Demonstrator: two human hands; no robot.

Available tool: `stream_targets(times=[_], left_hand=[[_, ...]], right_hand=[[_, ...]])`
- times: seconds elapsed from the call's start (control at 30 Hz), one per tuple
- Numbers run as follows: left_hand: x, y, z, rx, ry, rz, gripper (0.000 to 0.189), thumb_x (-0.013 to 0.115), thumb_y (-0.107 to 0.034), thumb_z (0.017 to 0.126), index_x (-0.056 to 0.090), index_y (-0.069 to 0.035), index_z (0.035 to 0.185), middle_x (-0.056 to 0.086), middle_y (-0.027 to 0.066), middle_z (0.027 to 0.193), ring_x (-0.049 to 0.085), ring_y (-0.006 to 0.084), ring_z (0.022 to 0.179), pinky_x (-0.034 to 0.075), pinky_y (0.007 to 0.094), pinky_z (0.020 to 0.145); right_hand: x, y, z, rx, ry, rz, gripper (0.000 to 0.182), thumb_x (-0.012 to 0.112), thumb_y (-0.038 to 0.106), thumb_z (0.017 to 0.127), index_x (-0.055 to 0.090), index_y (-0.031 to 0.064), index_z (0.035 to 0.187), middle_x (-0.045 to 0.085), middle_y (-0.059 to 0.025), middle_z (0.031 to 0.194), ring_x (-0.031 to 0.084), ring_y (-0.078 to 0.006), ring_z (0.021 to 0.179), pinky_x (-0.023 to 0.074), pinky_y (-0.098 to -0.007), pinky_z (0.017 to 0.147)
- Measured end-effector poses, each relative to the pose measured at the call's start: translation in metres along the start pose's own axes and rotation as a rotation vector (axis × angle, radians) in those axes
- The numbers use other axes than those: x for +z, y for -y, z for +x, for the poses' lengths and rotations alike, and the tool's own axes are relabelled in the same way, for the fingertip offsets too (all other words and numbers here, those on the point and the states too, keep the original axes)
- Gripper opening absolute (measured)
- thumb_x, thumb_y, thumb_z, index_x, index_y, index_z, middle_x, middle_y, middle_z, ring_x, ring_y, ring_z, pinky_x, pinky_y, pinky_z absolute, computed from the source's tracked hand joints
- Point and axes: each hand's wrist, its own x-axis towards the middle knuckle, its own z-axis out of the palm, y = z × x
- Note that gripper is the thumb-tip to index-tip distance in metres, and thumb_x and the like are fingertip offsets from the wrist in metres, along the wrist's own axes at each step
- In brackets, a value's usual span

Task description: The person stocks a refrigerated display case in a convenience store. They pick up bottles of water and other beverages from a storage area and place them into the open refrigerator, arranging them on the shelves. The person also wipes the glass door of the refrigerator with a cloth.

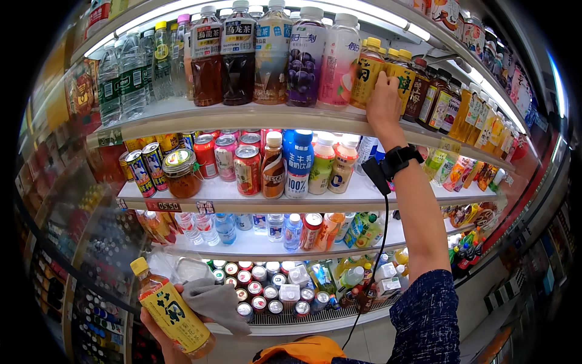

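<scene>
My left hand (157, 330) grips a plastic bottle of amber drink (175, 314) with a yellow cap and yellow label, tilted low in front of me. A grey cloth (218, 302) hangs from the same hand. At the upper shelf, my right hand (385, 102) reaches between two yellow-capped bottles, the left one (366, 75) and the right one (402, 75). Its fingers are bent against them; whether they close around one is hidden. A black strap with a device (400, 163) circles my right wrist, and a black cable (385, 227) runs down from it.
Large tea and juice bottles (268, 59) line the upper shelf (254, 119). Below are drink cans (248, 168), a clip-lid glass jar (182, 175) and milk drink bottles (299, 166). Small bottles (291, 232) fill the third shelf, and upright cans (259, 302) crowd the cooler's bottom.
</scene>
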Motion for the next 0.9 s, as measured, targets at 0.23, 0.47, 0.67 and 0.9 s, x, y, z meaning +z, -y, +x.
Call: stream_targets(times=[0.23,0.47,0.67,0.9], left_hand=[[-0.010,-0.006,0.019,-0.109,0.012,0.062,0.070,0.040,-0.060,0.092,0.040,-0.005,0.136,0.052,0.0194,0.128,0.062,0.0474,0.101,0.058,0.0650,0.065],[0.032,0.035,0.044,0.026,0.098,0.203,0.066,0.044,-0.054,0.094,0.038,-0.007,0.139,0.052,0.0146,0.129,0.059,0.0365,0.114,0.056,0.0580,0.084],[0.088,0.071,0.070,0.064,0.111,0.558,0.085,0.071,-0.049,0.078,0.036,-0.003,0.141,0.055,0.0137,0.128,0.059,0.0301,0.115,0.048,0.0456,0.098],[0.147,0.139,0.091,-0.014,0.274,0.661,0.086,0.083,-0.035,0.074,0.035,-0.001,0.137,0.055,0.0121,0.127,0.056,0.0205,0.115,0.047,0.0367,0.098]], right_hand=[[0.009,-0.009,-0.010,-0.081,-0.065,0.183,0.032,0.067,0.005,0.080,0.055,-0.0016,0.109,0.055,-0.0209,0.109,0.060,-0.0428,0.095,0.0505,-0.0470,0.081],[-0.013,-0.012,-0.022,-0.230,-0.177,0.194,0.019,0.060,0.004,0.084,0.058,-0.0045,0.100,0.055,-0.0200,0.110,0.061,-0.0404,0.094,0.0507,-0.0455,0.079],[-0.127,0.070,-0.162,-0.386,0.822,0.959,0.058,0.068,0.049,0.084,0.058,-0.0003,0.114,0.063,-0.0171,0.095,0.063,-0.0304,0.089,0.0505,-0.0386,0.074],[-0.128,0.046,-0.180,-0.236,0.810,1.036,0.076,0.078,0.042,0.070,0.044,-0.0006,0.123,0.064,-0.0207,0.094,0.067,-0.0365,0.080,0.0529,-0.0421,0.070]])
